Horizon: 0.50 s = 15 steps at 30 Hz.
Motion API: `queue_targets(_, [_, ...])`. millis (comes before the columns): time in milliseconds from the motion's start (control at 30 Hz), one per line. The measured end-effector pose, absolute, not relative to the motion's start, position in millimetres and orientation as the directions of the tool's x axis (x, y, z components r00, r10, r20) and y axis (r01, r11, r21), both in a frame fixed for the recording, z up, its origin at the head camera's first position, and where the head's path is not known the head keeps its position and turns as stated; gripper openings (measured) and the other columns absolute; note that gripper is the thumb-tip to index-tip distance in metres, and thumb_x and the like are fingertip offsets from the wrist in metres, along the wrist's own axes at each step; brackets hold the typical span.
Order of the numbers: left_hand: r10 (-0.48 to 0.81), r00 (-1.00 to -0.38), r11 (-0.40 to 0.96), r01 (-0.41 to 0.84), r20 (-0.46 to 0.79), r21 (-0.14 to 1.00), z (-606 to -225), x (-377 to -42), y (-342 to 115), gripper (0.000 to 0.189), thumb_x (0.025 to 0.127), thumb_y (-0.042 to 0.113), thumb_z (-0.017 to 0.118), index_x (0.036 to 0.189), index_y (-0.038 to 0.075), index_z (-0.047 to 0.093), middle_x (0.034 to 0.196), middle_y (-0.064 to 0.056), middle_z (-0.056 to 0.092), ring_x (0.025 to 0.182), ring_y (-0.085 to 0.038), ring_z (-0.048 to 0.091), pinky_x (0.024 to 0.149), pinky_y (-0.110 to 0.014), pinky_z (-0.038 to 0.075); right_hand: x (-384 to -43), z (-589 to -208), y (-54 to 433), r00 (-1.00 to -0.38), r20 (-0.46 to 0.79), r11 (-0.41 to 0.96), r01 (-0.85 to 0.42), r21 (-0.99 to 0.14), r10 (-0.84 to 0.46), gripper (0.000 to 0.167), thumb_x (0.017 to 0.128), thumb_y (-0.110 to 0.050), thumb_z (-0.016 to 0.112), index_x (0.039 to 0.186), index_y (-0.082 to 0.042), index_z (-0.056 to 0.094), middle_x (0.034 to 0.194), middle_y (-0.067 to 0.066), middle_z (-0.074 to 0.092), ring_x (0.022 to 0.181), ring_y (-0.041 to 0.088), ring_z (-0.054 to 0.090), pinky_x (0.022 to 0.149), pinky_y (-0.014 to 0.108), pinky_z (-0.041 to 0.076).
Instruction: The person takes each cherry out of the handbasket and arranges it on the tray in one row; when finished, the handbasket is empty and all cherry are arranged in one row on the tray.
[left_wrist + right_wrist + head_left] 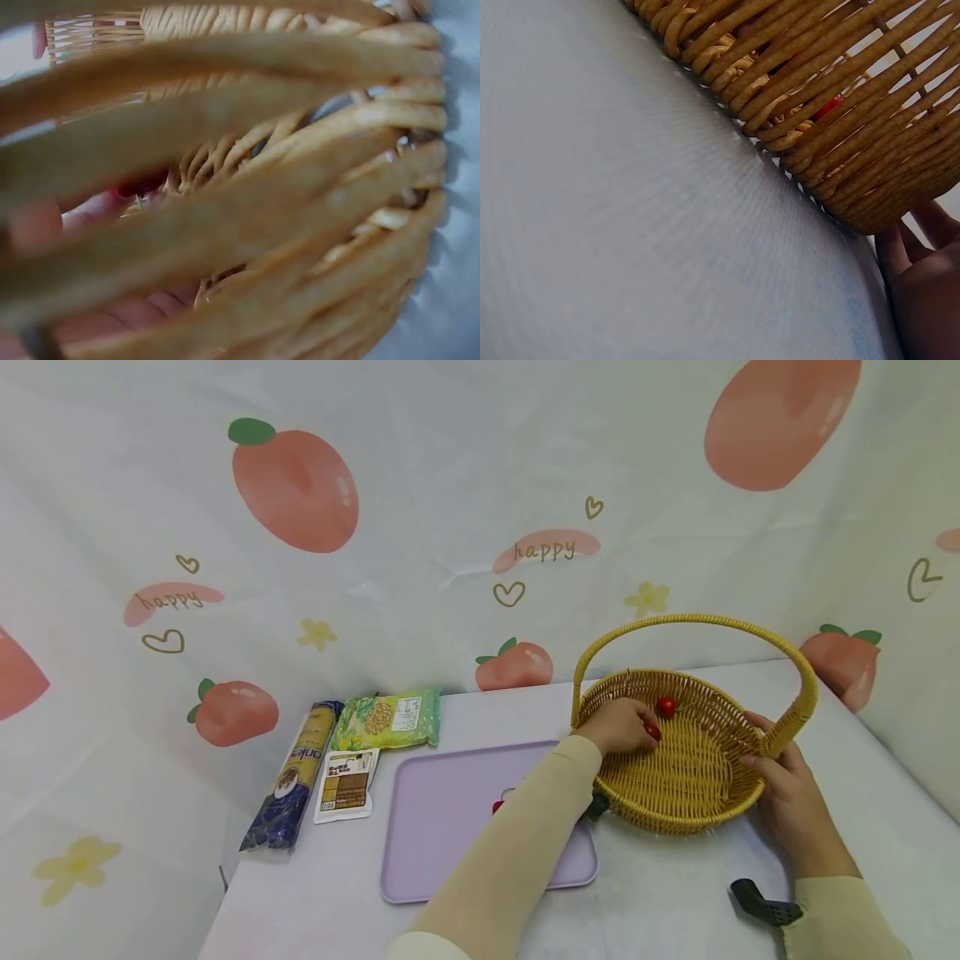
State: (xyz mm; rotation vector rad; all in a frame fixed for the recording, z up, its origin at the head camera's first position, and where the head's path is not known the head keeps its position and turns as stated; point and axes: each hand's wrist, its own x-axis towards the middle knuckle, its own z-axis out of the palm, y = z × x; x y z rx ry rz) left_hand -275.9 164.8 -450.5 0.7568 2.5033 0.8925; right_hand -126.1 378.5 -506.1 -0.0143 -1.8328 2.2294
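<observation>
Apparently you're placing or picking: your left hand [617, 725] pinches 1 red fruit [653, 732] in the basket [678, 777], left of centre; your right hand [783, 785] grips its right rim. Next calls for steadiness.

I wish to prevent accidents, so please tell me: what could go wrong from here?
The small red item in the left hand looks smooth, so it could slip and roll inside the basket. The basket might tilt if the right hand pushes down on its rim. The left sleeve, crossing in front of the tray, might brush it.
</observation>
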Motion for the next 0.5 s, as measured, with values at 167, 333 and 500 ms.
queue_targets(167, [0.622, -0.767, 0.609, 0.350, -0.155, 0.712, -449.3, -273.9, 163.9, 0.014, 0.097, 0.023, 0.086, 0.108, 0.019, 0.078, 0.095, 0.012, 0.067, 0.087, -0.007, 0.061, 0.074, -0.023, 0.049, -126.0, -506.4, 380.1, -0.968, 0.150, -0.175, -0.186, -0.967, 0.199, 0.060, 0.114, 0.000, 0.047, 0.169, -0.022, 0.041, 0.165, 0.002, 0.031, 0.143, 0.015, 0.035, 0.102, 0.015, 0.036])
queue_targets(333, [0.625, -0.769, 0.481, 0.248, -0.131, 0.841, -447.9, -272.8, 161.8, 0.013, 0.101, 0.024, 0.082, 0.109, 0.018, 0.074, 0.101, 0.010, 0.068, 0.085, -0.010, 0.063, 0.069, -0.028, 0.054, -125.6, -505.4, 380.7, -0.969, 0.136, -0.172, -0.172, -0.970, 0.204, 0.060, 0.114, -0.002, 0.048, 0.169, -0.024, 0.041, 0.164, 0.003, 0.032, 0.142, 0.016, 0.036, 0.100, 0.015, 0.037])
queue_targets(500, [0.637, -0.765, 0.334, 0.159, -0.098, 0.929, -447.4, -273.1, 159.1, 0.011, 0.107, 0.026, 0.075, 0.115, 0.019, 0.076, 0.098, 0.011, 0.074, 0.091, -0.011, 0.069, 0.075, -0.031, 0.054, -125.3, -504.6, 379.6, -0.971, 0.124, -0.176, -0.161, -0.971, 0.204, 0.059, 0.114, -0.003, 0.048, 0.169, -0.024, 0.040, 0.164, 0.004, 0.032, 0.142, 0.016, 0.035, 0.099, 0.016, 0.038])
